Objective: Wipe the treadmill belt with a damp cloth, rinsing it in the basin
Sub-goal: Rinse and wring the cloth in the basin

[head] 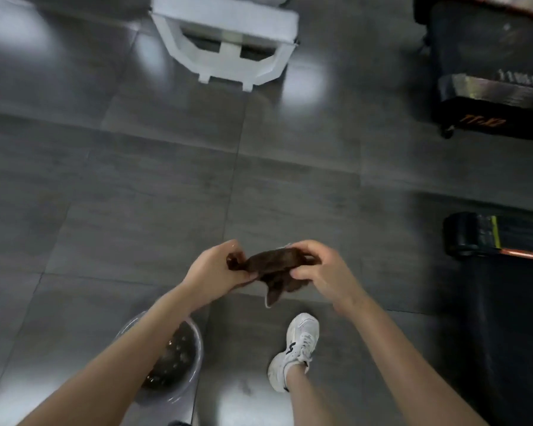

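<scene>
cloth [274, 265] gripped between left hand [211, 267], right hand [323, 269]

Two hands [216, 267] [323, 272] | one brown cloth [271, 262] | one basin [198, 348] | one white sneaker [296, 348] | two treadmills [486, 50] [511, 318] | one foam packing block [228, 35]

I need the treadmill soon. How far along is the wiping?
Done, apparently: a rinse, since the brown cloth is out of the water-filled basin. In hand: the left hand and right hand grip the bunched cloth above the floor, perhaps wringing it. Left: wiping the treadmill belt, which the cloth isn't touching.
</scene>
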Motion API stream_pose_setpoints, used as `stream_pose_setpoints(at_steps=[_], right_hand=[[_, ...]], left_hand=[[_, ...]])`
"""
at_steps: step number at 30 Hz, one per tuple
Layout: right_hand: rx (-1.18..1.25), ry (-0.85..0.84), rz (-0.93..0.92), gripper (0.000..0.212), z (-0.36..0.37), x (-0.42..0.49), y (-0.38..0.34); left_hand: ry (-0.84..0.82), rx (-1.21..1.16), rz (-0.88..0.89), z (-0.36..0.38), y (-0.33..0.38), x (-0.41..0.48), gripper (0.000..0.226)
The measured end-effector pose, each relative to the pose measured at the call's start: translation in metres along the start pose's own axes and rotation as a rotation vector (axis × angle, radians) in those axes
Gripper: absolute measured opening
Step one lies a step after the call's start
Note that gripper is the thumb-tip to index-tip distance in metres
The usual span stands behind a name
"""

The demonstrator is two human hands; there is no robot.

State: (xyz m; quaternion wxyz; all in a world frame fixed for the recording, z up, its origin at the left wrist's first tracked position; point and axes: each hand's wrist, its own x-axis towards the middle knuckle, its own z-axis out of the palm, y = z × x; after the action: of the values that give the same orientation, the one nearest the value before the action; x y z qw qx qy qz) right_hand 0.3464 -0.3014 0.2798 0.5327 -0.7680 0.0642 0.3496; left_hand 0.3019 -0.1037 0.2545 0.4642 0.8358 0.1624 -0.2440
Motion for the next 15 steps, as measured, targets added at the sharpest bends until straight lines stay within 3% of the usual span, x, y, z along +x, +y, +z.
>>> stream_pose_setpoints(at_steps=[4,7,11,15], right_hand=[[-0.189,0.221,-0.087,0.022,-0.127,0.016,-0.039],[-0.194,0.411,-0.106,0.019,-0.21,0.032,-0.053],[0.082,0.608,-0.055,0.01,-0.286,0.056,-0.072],[0.395,0.628,-0.083,0.012,-0.339,0.083,-0.089]], left_hand=[[0.009,-0.064,0.054,0.014,0.131,0.058,0.023],[-0.022,-0.134,0.093,0.034,0.222,0.103,0.025],[-0.09,-0.445,-0.018,0.065,0.331,0.151,0.016],[-0.3,-0.783,-0.146,0.096,0.411,0.193,0.012]])
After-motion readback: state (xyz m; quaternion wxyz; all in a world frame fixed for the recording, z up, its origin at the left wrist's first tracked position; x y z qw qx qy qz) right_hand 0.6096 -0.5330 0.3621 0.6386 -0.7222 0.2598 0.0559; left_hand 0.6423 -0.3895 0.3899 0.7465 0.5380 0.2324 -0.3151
